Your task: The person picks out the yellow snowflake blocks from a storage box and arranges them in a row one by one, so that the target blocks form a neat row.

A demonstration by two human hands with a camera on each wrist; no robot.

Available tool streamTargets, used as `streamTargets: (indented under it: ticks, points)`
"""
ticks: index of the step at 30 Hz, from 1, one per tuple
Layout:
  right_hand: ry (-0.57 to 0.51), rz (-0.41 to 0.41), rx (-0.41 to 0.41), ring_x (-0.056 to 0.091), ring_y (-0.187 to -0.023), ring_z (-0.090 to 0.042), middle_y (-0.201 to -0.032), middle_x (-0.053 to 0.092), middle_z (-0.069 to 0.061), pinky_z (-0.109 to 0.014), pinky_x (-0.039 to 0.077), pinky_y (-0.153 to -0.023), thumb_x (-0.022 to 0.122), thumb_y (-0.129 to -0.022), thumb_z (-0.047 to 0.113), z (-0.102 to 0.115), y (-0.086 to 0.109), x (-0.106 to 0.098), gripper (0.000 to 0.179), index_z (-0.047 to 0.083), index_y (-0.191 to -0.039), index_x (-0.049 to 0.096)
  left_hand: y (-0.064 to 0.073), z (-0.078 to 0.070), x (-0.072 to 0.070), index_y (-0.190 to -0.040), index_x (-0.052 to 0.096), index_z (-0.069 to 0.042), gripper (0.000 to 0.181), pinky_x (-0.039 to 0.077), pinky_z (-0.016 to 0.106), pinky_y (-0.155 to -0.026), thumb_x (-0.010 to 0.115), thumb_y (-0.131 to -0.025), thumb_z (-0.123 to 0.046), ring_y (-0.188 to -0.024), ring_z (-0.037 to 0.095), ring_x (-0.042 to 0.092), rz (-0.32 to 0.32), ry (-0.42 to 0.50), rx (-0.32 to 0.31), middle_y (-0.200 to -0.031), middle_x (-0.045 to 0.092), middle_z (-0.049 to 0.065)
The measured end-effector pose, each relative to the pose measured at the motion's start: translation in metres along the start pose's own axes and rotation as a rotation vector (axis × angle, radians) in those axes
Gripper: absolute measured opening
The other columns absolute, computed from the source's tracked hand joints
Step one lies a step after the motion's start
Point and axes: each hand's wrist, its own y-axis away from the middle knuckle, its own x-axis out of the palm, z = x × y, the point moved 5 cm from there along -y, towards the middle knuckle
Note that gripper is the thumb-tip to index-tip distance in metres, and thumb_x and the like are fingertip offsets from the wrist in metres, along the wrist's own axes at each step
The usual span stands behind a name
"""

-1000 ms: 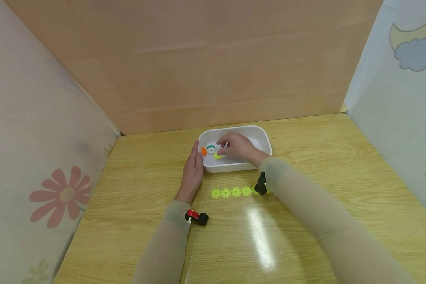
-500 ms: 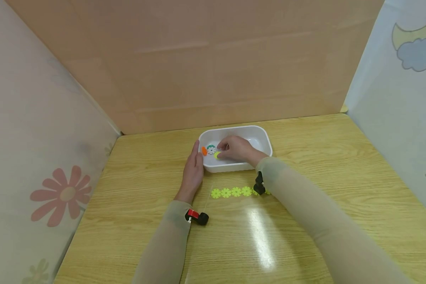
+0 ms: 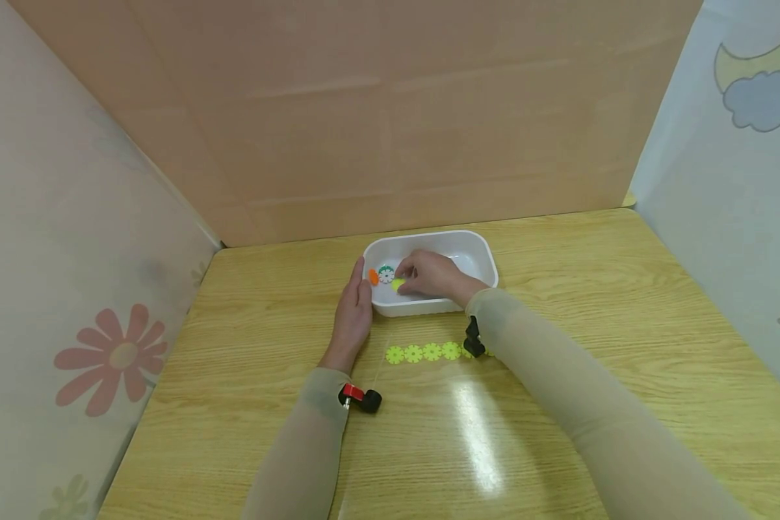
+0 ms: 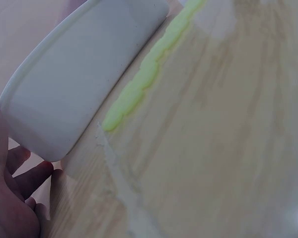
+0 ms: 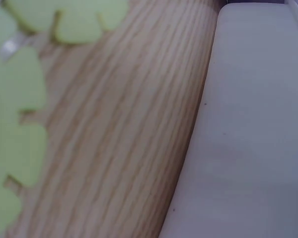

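Observation:
A white plastic tray (image 3: 429,309) stands near the back of the table. My left hand (image 3: 353,314) rests against its left end with fingers fairly straight, and the left wrist view shows fingertips (image 4: 37,173) at the tray's lower corner. Inside the tray, the thumb and fingers of my right hand (image 3: 434,276) pinch a yellow snowflake disc (image 3: 398,285), partly covered by the fingers. Left of it lie a white snowflake disc (image 3: 386,276), overlapping a green one, and an orange disc (image 3: 373,277) by the tray wall. The right wrist view shows only the tray's outer wall (image 5: 253,124), not the fingers.
In front of the tray, a row of several yellow-green snowflake discs (image 3: 432,352) lies on the wooden table (image 3: 266,325); my right wrist camera hides part of it. A thin pale line (image 4: 121,178) runs from the row's left end toward me. Fabric-like walls enclose the table.
My right hand has lowered slightly and its thumb and fingers have come together at the yellow disc. The left hand, tray and row of discs stay where they were.

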Motion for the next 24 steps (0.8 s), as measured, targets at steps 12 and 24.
streamTargets:
  ticks: [12,24]
  points:
    - [-0.002,0.013,0.016,0.064,-0.104,-0.024,-0.112,0.073,-0.006,-0.042,0.055,-0.096,0.090,-0.095,0.020,-0.0006,0.0002,0.0009,0.027,0.010,-0.117,0.079,-0.0012,0.0009,0.0009,-0.179,0.022,-0.025,0.060,0.023,0.052,-0.134,0.031,-0.121,-0.038,-0.166,0.024,0.027,0.000,0.002,0.009,-0.180,0.030,0.000]
    - [-0.018,0.032,0.039,0.062,-0.097,-0.023,-0.106,0.071,-0.006,-0.040,0.053,-0.090,0.087,-0.098,0.018,-0.0032,0.0001,0.0029,0.027,0.013,-0.120,0.072,-0.0019,0.0009,0.0017,-0.179,0.020,-0.031,0.059,0.023,0.051,-0.134,0.030,-0.121,-0.038,-0.166,0.023,0.026,0.000,-0.005,-0.015,-0.181,0.029,-0.001]
